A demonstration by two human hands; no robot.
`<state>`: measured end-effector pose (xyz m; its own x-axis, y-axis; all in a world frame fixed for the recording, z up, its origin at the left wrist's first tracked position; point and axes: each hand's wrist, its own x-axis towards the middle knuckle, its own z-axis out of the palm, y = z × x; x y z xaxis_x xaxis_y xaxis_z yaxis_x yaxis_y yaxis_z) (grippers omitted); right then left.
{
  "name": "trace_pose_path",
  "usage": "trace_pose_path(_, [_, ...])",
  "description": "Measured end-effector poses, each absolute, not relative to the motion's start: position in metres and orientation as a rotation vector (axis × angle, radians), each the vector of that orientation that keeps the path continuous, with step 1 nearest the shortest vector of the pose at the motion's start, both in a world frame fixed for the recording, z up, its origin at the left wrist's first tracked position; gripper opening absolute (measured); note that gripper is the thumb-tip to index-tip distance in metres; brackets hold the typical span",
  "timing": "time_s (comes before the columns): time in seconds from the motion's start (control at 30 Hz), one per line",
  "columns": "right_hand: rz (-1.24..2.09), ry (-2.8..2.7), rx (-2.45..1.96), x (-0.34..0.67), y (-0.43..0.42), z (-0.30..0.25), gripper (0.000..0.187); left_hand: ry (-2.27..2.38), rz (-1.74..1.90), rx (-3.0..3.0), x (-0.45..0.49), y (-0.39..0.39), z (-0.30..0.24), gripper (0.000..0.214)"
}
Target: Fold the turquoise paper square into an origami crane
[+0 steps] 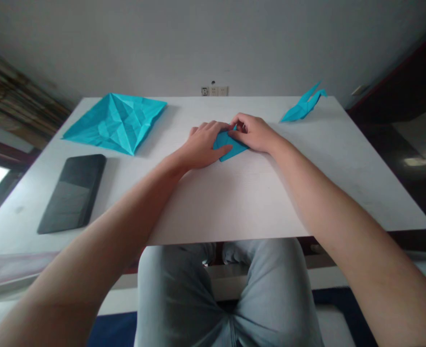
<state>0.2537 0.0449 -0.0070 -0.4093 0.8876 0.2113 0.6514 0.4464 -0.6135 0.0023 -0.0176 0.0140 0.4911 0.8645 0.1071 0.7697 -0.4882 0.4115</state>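
Note:
A small folded piece of blue origami paper (230, 150) lies on the white table, partly covered by both hands. My left hand (207, 144) rests flat over its left side, fingers stretched out and thumb along the near part. At the paper's far right edge, my right hand (252, 132) has its thumb and curled fingers pinched on a corner. The fingertips of the two hands come close together at the far edge. Part of the paper's outline is hidden under the hands.
A creased, unfolded blue sheet (120, 123) lies at the back left. Nearer on that side is a black tablet-like device (73, 193). A folded blue paper crane (303, 107) stands at the back right of the white table (234, 202). Wall sockets (214, 91) show behind.

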Motion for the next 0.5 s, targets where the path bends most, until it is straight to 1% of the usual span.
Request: trace_pose_path(0.5, [0.611,-2.190,-1.293,0.2537,0.0437,-0.0049,0.012,1.364,0.453,2.431,0.0016,-0.0173,0.0127,0.075])
